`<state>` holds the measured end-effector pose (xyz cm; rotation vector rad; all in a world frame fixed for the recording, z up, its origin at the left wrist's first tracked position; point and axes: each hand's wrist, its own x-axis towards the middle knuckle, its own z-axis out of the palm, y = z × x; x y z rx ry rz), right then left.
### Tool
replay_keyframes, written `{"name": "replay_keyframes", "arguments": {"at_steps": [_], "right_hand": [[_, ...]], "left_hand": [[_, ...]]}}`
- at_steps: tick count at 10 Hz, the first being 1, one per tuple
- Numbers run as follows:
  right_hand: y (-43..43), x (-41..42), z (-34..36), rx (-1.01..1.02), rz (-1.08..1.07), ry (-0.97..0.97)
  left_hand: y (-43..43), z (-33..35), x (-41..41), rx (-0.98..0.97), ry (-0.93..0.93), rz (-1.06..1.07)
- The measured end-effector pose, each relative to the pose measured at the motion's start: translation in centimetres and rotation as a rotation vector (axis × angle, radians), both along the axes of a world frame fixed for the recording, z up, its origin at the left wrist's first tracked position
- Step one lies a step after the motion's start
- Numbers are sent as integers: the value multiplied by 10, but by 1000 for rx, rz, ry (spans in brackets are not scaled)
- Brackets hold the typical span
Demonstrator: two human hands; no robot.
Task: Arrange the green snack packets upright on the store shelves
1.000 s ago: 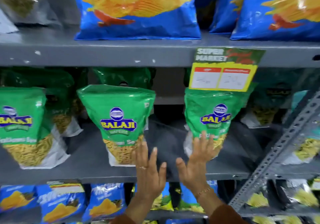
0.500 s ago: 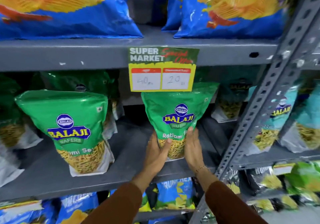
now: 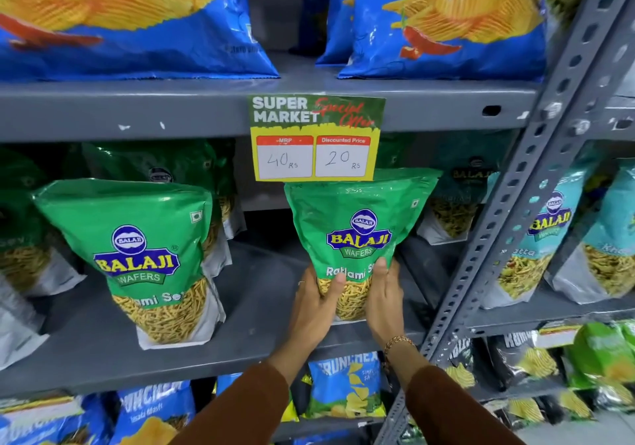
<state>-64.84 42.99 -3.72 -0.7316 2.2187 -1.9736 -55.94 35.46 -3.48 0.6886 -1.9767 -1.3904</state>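
A green Balaji snack packet (image 3: pixel 357 224) stands upright on the grey middle shelf (image 3: pixel 268 352), just under the price tag. My left hand (image 3: pixel 314 307) grips its lower left side with the thumb across the front. My right hand (image 3: pixel 385 293) clasps its lower right side. A second green packet (image 3: pixel 137 252) stands upright to the left, untouched. More green packets (image 3: pixel 161 166) sit dim in the back row, and another (image 3: pixel 457 197) stands behind on the right.
A yellow price tag (image 3: pixel 314 142) hangs from the upper shelf edge. Big blue chip bags (image 3: pixel 443 22) fill the top shelf. A grey perforated upright (image 3: pixel 508 224) stands to the right, with teal packets (image 3: pixel 546 235) beyond it. Blue bags (image 3: pixel 343 386) line the shelf below.
The view has swung right and closer. My hands went from open palms below the packets to gripping both sides of the right green packet.
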Motion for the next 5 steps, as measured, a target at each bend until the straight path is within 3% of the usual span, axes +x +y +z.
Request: {"name": "replay_keyframes", "arguments": {"at_steps": [4,5], "right_hand": [[11,13,7,-6,-42,-19],[32,44,-7,103,-130,111]], "left_hand": [[12,-4,9,-4,-150,27],[19,-11,40,-214,-62,88]]}}
